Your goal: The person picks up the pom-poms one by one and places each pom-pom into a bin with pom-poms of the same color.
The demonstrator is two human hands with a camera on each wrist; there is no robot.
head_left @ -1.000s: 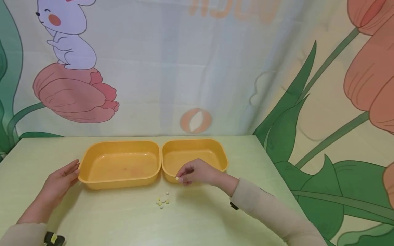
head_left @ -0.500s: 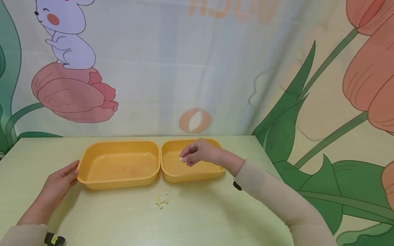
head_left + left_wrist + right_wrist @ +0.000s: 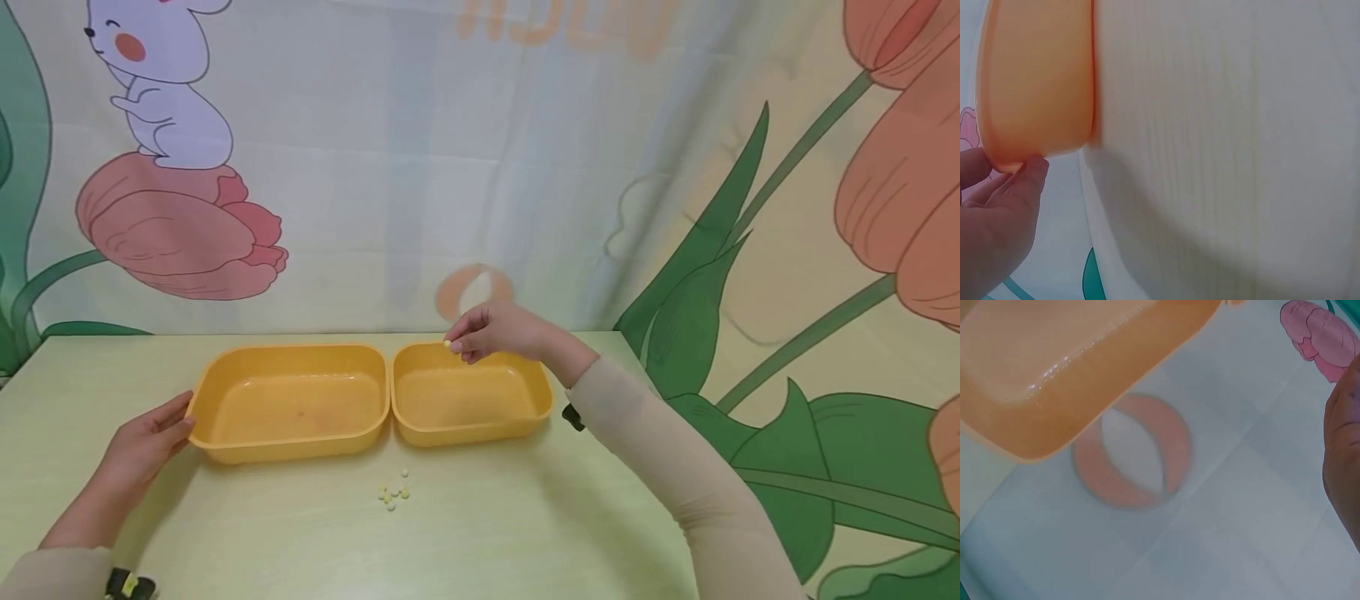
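Fingers of the right hand [image 3: 495, 329] pinch one yellow pellet [image 3: 447, 343], which overlaps the far rim of the right tray [image 3: 472, 435] in the head view. Right forearm [image 3: 660, 454] reaches diagonally in from lower right; fingertips point left and down. Left hand [image 3: 142, 450] grips the left tray [image 3: 292, 452] by its left end, rim between thumb and fingers. Loose pellets [image 3: 387, 498] lie clustered on the bench [image 3: 487, 542], nearer the person than the trays.
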